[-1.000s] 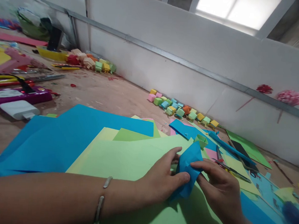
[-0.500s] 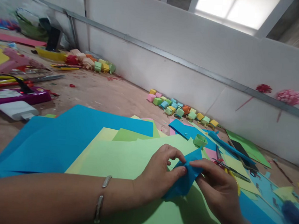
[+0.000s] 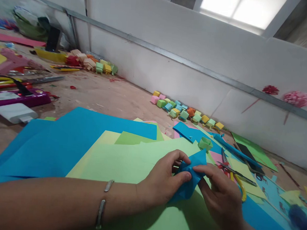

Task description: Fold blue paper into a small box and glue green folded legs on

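Left hand (image 3: 161, 182) and right hand (image 3: 223, 190) both pinch blue paper (image 3: 194, 182), creased but apparently only part-folded; paper cubes (image 3: 191, 112) already formed beyond the grip, pale green sheet (image 3: 129, 162) flat beneath

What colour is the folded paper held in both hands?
The folded paper is plain blue; the head view shows it.

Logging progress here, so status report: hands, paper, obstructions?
Left hand and right hand pinching blue paper. Paper creased, above pale green sheet. Yellow-handled scissors beside right hand; nothing seen blocking.
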A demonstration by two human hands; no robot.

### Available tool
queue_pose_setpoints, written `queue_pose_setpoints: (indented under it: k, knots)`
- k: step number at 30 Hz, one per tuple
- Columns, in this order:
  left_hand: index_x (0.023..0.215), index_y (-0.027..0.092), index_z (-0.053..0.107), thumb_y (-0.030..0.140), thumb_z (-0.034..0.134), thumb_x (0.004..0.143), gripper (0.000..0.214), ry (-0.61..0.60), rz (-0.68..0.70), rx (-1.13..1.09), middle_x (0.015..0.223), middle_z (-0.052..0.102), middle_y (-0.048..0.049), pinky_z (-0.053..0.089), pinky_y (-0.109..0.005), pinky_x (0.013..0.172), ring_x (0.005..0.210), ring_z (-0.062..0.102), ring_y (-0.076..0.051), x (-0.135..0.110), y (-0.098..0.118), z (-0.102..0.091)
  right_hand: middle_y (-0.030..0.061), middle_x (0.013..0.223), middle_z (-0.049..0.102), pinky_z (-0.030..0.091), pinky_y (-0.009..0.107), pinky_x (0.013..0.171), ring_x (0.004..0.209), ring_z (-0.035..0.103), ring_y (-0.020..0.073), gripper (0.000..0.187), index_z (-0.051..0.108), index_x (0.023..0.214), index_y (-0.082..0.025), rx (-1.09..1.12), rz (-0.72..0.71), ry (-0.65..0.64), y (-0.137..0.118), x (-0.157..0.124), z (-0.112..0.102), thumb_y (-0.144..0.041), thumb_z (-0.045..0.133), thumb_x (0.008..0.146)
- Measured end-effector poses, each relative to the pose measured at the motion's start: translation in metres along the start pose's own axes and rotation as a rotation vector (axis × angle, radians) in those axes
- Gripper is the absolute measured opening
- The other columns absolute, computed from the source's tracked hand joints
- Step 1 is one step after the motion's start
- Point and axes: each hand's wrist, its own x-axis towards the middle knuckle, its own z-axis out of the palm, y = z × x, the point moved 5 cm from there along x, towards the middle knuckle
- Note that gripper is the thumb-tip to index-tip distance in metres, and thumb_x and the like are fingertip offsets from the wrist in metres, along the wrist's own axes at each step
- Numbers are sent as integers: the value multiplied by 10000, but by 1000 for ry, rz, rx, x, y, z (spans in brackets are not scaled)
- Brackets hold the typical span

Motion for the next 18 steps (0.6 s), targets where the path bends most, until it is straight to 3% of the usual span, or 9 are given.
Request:
queue_pose_setpoints:
  k: [8,13,18]
  knots:
    - [918,189,567,192,629,738,190,1,51,-83,960,610,-54,472,-372,877,929,582,-210,0,-2,-1,19,813,513,490,224,611,746,550,126,263,704,984,-220,12,-75,65,-7,6,-6,-35,592,835]
    - [910,177,587,199,626,769,148,-31,59,-193,931,643,-64,483,-354,860,921,610,-208,0,1,2,59,949,587,509,264,733,871,584,152,250,672,1030,-188,-14,-94,45,-8,3,-4,-44,580,847]
    - [871,170,593,211,656,760,134,-63,10,-259,1045,644,-94,476,-381,902,991,618,-229,-1,-2,4,10,840,625,501,269,695,770,595,142,127,591,904,-214,-35,-24,116,-4,-2,-5,-105,610,844]
